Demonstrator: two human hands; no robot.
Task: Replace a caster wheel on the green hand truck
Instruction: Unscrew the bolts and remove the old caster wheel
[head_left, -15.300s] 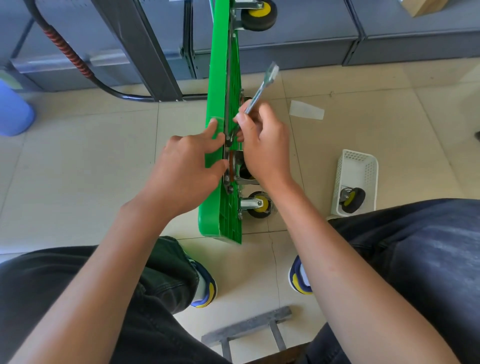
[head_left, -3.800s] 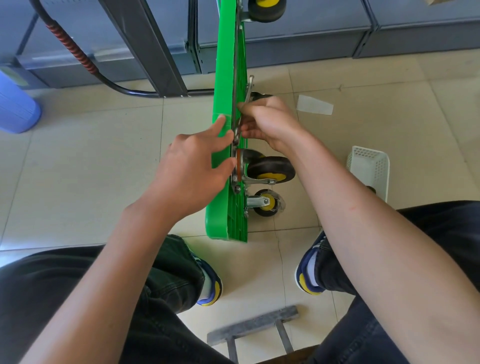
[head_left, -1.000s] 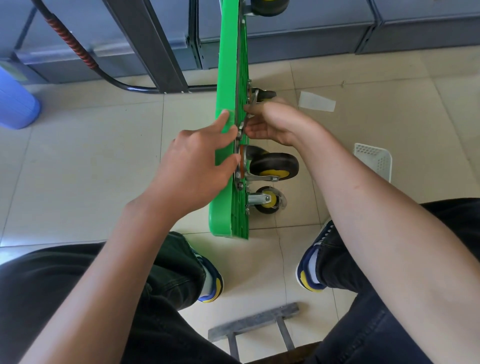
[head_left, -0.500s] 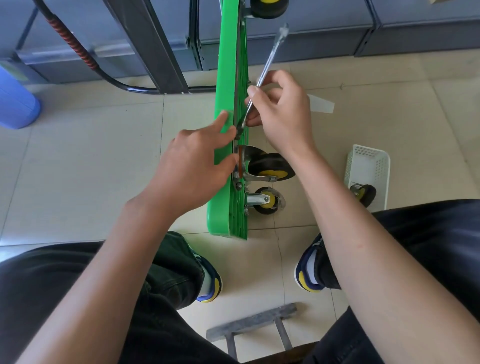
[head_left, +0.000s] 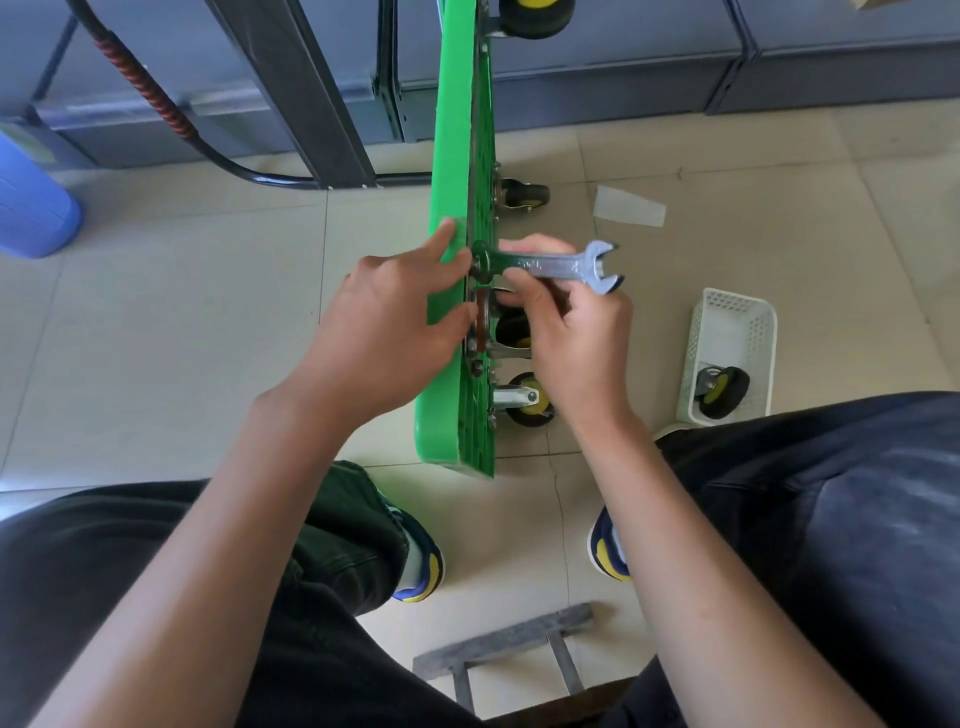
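Observation:
The green hand truck (head_left: 457, 130) stands on edge on the tile floor, its underside facing right. My left hand (head_left: 395, 322) presses flat against its left face and edge. My right hand (head_left: 566, 332) grips a silver open-end wrench (head_left: 550, 266), which lies roughly level with its far jaw on a bolt at the caster plate (head_left: 480, 327). A black and yellow caster wheel (head_left: 514, 332) sits partly hidden behind my right hand. Another caster (head_left: 522, 400) is mounted below it, and two more show farther up the deck.
A white basket (head_left: 737, 322) on the floor to the right holds a loose black and yellow caster (head_left: 719, 392). A blue container (head_left: 31, 208) stands at far left. Grey cabinets and a black hose run along the back. My shoes and a grey stool frame are below.
The wrench has swung from pointing up and away to lying level, pointing right. My right hand dropped lower with it. My left hand stayed on the deck.

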